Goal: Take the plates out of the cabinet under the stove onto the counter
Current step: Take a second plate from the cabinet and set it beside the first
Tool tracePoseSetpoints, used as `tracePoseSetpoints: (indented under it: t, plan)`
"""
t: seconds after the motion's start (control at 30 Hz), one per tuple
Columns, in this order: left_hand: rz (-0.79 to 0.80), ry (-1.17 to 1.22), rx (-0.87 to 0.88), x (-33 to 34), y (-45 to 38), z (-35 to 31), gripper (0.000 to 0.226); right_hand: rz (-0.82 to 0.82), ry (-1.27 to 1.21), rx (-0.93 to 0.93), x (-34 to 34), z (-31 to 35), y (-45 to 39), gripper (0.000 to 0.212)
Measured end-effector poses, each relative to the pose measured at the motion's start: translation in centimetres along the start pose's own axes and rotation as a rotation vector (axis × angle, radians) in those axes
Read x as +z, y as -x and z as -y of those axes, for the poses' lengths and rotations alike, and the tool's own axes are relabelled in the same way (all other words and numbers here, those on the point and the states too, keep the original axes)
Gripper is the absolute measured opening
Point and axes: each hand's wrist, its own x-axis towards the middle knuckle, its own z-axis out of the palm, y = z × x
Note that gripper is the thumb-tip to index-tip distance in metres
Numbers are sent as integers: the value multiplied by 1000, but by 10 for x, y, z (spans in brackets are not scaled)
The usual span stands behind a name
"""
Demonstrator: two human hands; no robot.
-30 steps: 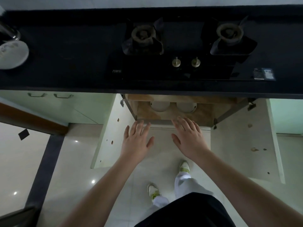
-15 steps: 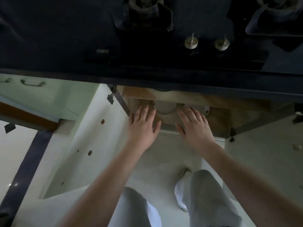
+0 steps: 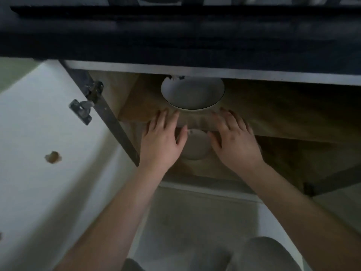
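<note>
Reach step; left hand [image 3: 162,141] and right hand [image 3: 234,141] spread wide, holding nothing, flanking the lower plate [image 3: 195,145]; next job: grip its rim.

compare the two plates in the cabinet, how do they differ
The upper plate sits on the higher shelf, well lit and looking larger; the lower plate lies on the level below, dimmer and looking smaller. The upper plate is clear of the hands, though the cabinet's top edge hides its far rim; the lower plate lies between the left hand and right hand, which partly cover it. Both are round, pale and lying flat.
</note>
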Motion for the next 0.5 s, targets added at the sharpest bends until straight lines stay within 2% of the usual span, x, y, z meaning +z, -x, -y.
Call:
tracePoseSetpoints:
  t: [0.13, 0.3, 0.43, 0.5]
  plan:
    - [-180, -1, 21, 23, -25, 8, 57, -61, 37, -10, 27, -11, -22, 52]
    - [-202, 39, 5, 39, -54, 14, 59, -117, 54, 8, 46, -20, -35, 53]
    - [-283, 284, -10, 37, -74, 17, 53, -109, 6, 68, 41, -24, -49, 53]
    - [-325, 402, -39, 34, -87, 23, 51, -110, -106, 137, 34, -25, -61, 51]
